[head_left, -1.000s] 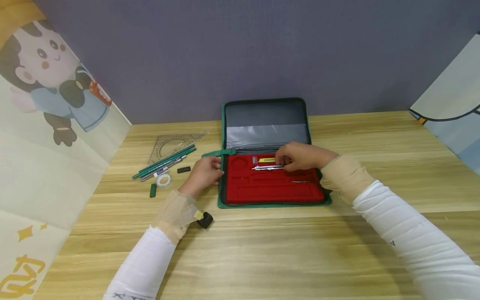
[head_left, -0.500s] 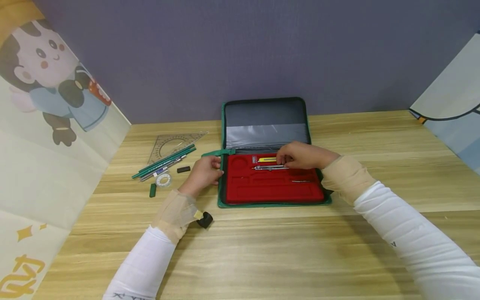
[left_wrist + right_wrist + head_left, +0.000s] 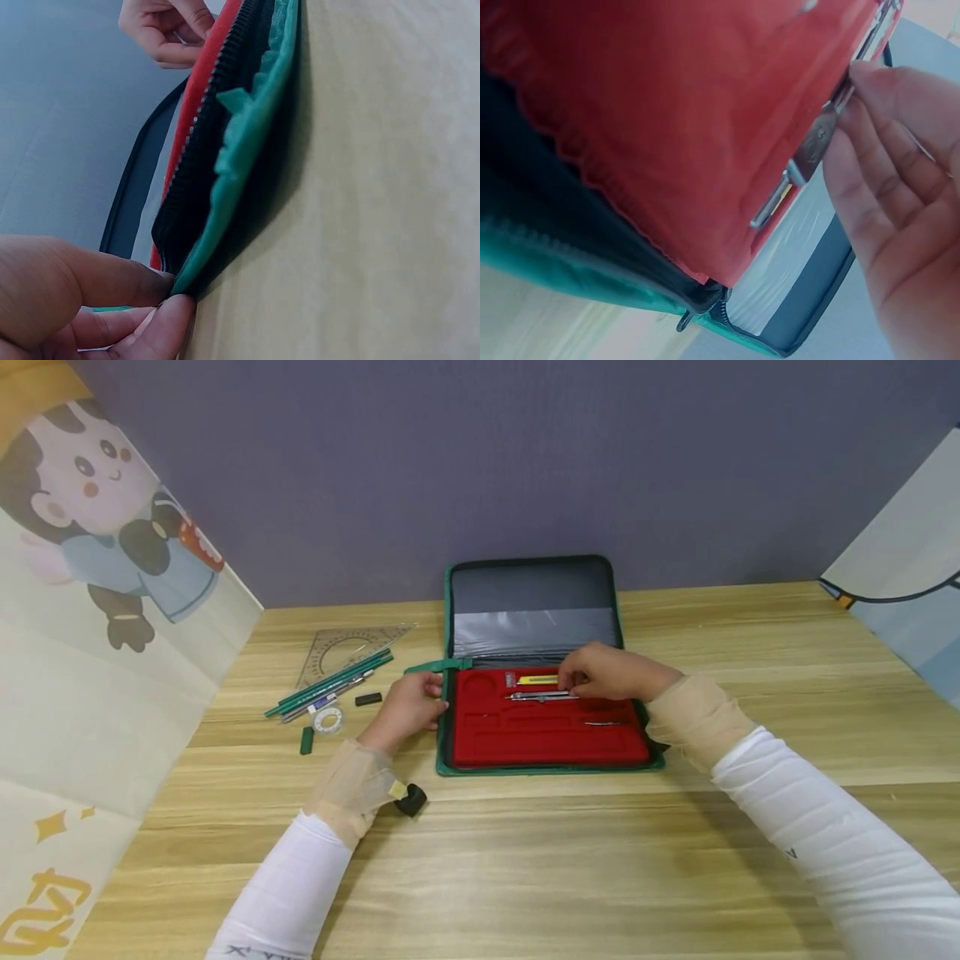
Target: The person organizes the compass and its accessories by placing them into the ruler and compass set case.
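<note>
A zip case (image 3: 551, 770), green outside with a red moulded insert (image 3: 540, 722), lies open on the table. My left hand (image 3: 409, 703) pinches its left edge; in the left wrist view the thumb and a finger (image 3: 124, 285) nip the green border beside the zip. Over the back of the insert, my right hand (image 3: 600, 672) pinches a metal drawing compass (image 3: 536, 696). The right wrist view shows the compass's hinge head (image 3: 815, 144) just below the fingertips. A yellow utility knife (image 3: 536, 680) sits behind the compass, its right end hidden by my right hand.
Left of the case lie a clear set square (image 3: 352, 639), several green pencils (image 3: 330, 683), a tape roll (image 3: 327, 720), a black block (image 3: 368, 699) and a green block (image 3: 307, 740). A thin metal piece (image 3: 603, 723) rests in the insert. The raised lid (image 3: 532, 589) stands before the wall.
My right hand has shifted slightly right, and the compass has moved a little right with it, more of its length now showing. The left hand has stayed at the case edge.
</note>
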Tool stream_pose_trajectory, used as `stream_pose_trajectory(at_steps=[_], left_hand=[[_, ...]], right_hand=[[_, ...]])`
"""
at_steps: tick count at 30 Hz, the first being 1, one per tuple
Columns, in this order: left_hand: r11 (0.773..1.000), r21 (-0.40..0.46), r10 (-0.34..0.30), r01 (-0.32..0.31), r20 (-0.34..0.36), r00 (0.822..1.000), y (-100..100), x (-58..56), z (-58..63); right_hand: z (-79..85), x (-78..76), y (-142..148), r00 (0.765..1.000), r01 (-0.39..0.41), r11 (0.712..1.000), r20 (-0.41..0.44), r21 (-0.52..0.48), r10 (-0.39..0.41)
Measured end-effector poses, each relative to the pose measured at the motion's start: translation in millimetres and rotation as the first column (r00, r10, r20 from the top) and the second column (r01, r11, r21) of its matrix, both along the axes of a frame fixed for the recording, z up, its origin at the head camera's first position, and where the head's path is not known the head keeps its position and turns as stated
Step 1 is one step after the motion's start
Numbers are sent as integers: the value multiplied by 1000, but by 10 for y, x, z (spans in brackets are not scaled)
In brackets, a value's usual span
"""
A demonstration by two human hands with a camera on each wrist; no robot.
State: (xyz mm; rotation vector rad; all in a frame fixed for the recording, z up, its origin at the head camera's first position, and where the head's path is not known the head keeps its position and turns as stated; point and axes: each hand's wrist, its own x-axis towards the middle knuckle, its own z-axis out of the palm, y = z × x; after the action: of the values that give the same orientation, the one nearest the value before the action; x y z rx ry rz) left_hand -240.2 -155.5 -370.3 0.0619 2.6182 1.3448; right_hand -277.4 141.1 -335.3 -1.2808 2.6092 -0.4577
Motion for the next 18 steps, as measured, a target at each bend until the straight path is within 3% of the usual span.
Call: stream_pose_trajectory(at_steps=[9,18], left_hand=[[1000,-6,3,-3,4,1000,4,-6,5],[1000,-1,2,-2,2,1000,0,-3,1]], right_hand=[[21,47,-6,996,44,999,-76,16,-42],[18,50,-3,995,27,998,-101,48,-22]])
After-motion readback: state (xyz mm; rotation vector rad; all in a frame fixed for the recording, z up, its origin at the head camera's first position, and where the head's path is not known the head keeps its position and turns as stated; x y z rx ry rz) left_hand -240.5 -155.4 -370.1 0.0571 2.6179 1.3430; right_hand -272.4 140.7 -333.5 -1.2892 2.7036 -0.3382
